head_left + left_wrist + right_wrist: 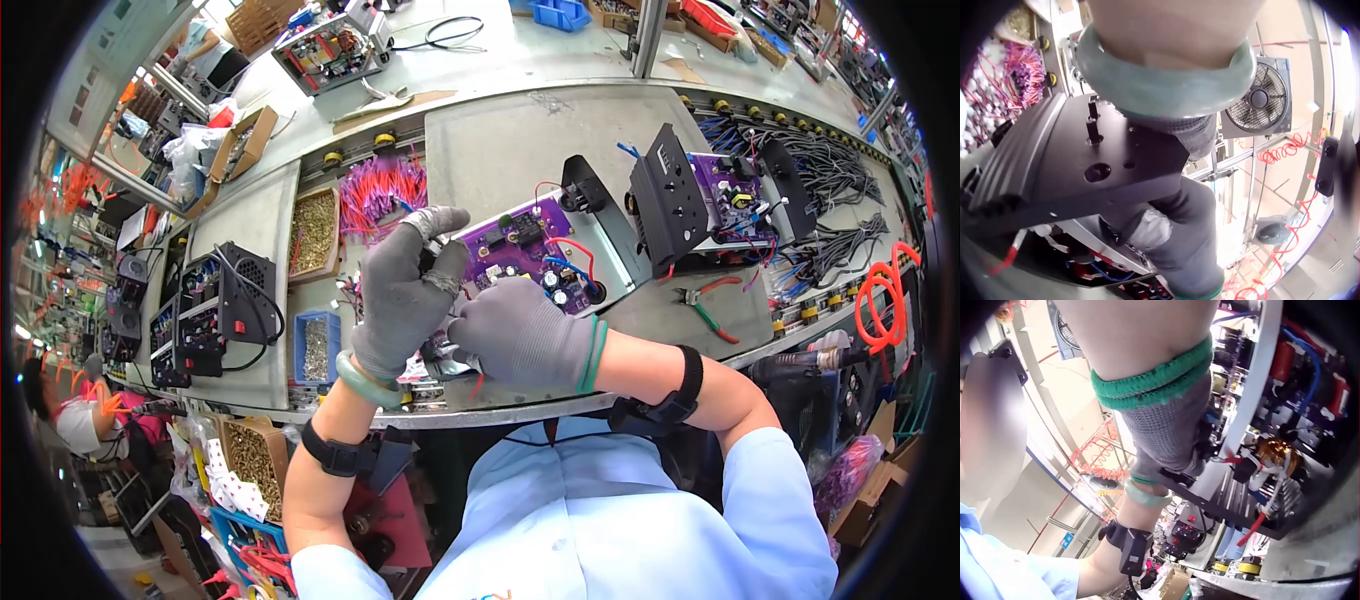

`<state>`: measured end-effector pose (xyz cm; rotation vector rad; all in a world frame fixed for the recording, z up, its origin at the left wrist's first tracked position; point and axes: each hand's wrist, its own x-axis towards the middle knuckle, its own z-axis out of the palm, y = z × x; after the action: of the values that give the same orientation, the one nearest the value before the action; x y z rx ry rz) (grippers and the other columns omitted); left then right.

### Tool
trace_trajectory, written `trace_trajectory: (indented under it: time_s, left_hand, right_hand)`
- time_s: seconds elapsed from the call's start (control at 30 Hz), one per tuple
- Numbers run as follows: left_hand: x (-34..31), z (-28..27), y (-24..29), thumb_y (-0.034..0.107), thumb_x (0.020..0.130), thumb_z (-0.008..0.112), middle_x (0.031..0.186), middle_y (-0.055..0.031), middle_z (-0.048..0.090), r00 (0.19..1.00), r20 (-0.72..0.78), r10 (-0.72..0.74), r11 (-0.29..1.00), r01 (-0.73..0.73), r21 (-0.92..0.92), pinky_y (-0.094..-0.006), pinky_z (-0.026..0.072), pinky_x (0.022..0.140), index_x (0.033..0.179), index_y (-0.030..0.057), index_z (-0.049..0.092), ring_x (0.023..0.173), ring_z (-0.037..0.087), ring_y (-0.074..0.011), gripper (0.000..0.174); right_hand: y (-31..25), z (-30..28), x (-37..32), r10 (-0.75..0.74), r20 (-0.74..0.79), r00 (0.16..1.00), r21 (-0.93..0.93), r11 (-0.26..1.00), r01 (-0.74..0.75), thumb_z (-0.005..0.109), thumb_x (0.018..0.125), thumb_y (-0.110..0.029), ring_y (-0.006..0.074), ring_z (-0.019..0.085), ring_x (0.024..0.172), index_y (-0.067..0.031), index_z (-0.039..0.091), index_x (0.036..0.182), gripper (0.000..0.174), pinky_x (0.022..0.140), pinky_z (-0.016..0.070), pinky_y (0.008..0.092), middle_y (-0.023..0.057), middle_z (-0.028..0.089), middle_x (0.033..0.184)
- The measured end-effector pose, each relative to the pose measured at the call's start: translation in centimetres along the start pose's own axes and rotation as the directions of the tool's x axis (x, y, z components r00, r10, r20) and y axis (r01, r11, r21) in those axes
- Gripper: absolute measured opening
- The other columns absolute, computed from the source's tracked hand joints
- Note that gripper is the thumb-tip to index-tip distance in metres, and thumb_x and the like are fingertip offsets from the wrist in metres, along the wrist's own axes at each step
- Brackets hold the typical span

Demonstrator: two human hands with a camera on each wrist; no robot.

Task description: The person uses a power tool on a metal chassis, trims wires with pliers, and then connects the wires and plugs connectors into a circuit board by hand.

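Coppery coil (1280, 454), right-wrist view only

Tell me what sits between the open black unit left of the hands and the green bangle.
In the head view, a blue bin of small parts lies between the open black unit and the green bangle.

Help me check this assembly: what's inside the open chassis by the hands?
Inside the chassis sits a purple circuit board with red wires and blue wires. In the head view, the left hand and right hand cover part of it; the board's underside is hidden too.
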<state>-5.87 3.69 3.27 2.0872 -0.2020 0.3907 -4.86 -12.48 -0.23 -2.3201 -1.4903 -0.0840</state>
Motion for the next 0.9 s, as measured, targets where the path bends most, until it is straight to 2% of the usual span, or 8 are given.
trace_trajectory:
  time_s: [0.23,0.33,0.4,0.47,0.53,0.6,0.67,0.9]
  left_hand:
    - [0.1,-0.3,1.5,-0.003,0.085,0.063,0.074,0.0013,0.063,0.997,0.031,-0.071,0.995,0.073,-0.064,-0.0199,0.0465,0.057,0.116,-0.0002,0.066,0.062,0.055,-0.0028,0.030]
    - [-0.3,1.6,3.4,-0.003,0.086,0.061,0.072,0.0014,0.059,0.954,-0.049,0.297,0.938,-0.282,0.200,-0.0201,0.0449,0.055,0.130,-0.0002,0.058,0.060,0.054,-0.0036,0.044]
    - [-0.3,2.6,4.6,-0.002,0.086,0.062,0.074,0.0007,0.059,0.923,-0.121,0.366,0.930,-0.357,0.086,-0.0214,0.0456,0.057,0.130,-0.0020,0.058,0.062,0.054,-0.0046,0.044]
    - [0.1,1.9,5.6,0.000,0.088,0.063,0.089,-0.0049,0.063,0.968,-0.099,0.230,0.972,-0.222,0.078,-0.0253,0.0508,0.071,0.130,-0.0035,0.057,0.077,0.060,-0.0089,0.043]
    - [1.2,-0.3,5.1,0.004,0.082,0.070,0.095,-0.0140,0.067,0.824,-0.122,0.553,0.816,-0.507,0.277,-0.0284,0.0536,0.073,0.122,-0.0015,0.065,0.087,0.068,-0.0182,0.041]
    - [0.4,-2.3,5.2,0.003,0.088,0.067,0.102,-0.0113,0.067,0.893,-0.223,0.391,0.905,-0.329,0.270,-0.0284,0.0540,0.078,0.118,-0.0035,0.065,0.093,0.067,-0.0180,0.031]
    - [-0.6,-3.7,5.4,0.000,0.093,0.060,0.100,-0.0081,0.068,0.979,-0.094,-0.183,0.962,0.158,-0.222,-0.0267,0.0540,0.078,0.115,-0.0028,0.066,0.090,0.066,-0.0145,0.022]
    - [-2.4,-3.0,5.2,0.004,0.084,0.076,0.089,-0.0047,0.064,0.998,0.061,0.019,0.988,-0.028,0.150,-0.0242,0.0500,0.073,0.104,-0.0005,0.072,0.080,0.061,-0.0097,0.021]
  right_hand:
    - [0.1,-2.0,-2.1,0.403,-0.273,0.873,0.568,0.800,-0.192,0.075,0.084,-0.021,0.0307,0.070,0.077,-0.0079,0.069,0.106,0.027,0.069,0.0549,0.0393,0.0141,0.070,0.088]
    - [0.2,-4.0,-0.8,0.373,0.265,0.889,0.695,0.565,-0.444,0.073,0.085,-0.017,0.0360,0.069,0.087,-0.0007,0.060,0.117,0.037,0.079,0.0549,0.0424,0.0185,0.069,0.094]
    - [-0.9,-0.2,0.6,0.358,-0.411,0.838,0.823,0.542,0.172,0.070,0.087,-0.015,0.0343,0.070,0.086,-0.0001,0.062,0.114,0.032,0.079,0.0549,0.0421,0.0158,0.070,0.091]
    - [0.3,1.8,1.5,0.307,-0.595,0.743,0.636,0.745,0.201,0.065,0.090,-0.013,0.0249,0.069,0.078,-0.0006,0.065,0.111,0.024,0.073,0.0552,0.0370,0.0093,0.070,0.085]
    - [1.1,-0.4,1.0,0.388,-0.117,0.914,0.989,0.133,0.071,0.062,0.095,-0.016,0.0135,0.063,0.067,-0.0007,0.068,0.111,0.023,0.064,0.0530,0.0299,0.0044,0.066,0.079]
    - [1.2,-2.4,1.1,0.397,0.045,0.917,0.975,0.183,-0.127,0.060,0.098,-0.020,0.0065,0.056,0.062,-0.0028,0.069,0.114,0.025,0.058,0.0486,0.0246,0.0018,0.063,0.075]
    - [1.2,-2.7,1.4,0.389,0.123,0.913,0.943,0.242,-0.230,0.061,0.099,-0.024,0.0047,0.053,0.059,-0.0033,0.071,0.109,0.025,0.054,0.0460,0.0239,0.0009,0.062,0.072]
    - [1.8,-0.5,2.2,0.317,-0.039,0.948,0.884,0.454,-0.115,0.062,0.093,-0.014,0.0199,0.068,0.076,-0.0036,0.069,0.115,0.025,0.074,0.0534,0.0333,0.0172,0.069,0.081]
